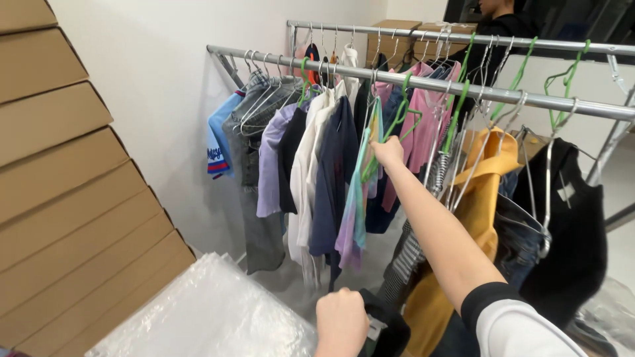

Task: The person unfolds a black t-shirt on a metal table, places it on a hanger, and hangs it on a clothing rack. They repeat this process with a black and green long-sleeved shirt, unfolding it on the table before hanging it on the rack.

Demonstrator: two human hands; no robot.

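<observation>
My right hand (387, 152) reaches up to the front metal rail (463, 87) and grips a green hanger (390, 125) that carries a pastel tie-dye garment (354, 211). The hanger's hook sits over the rail. My left hand (341, 322) is low at the bottom of the view, closed on a piece of black clothing (389, 327) with a white tag. To the left of the tie-dye piece hang a navy top (329, 192), a white shirt (305, 165) and a lilac shirt (270, 158).
A yellow garment (479, 205), a black top (572, 225) and several bare wire and green hangers hang to the right. A second rail (529, 43) runs behind, with a person standing beyond it. Stacked cardboard (66, 185) and a clear plastic bag (211, 317) lie at left.
</observation>
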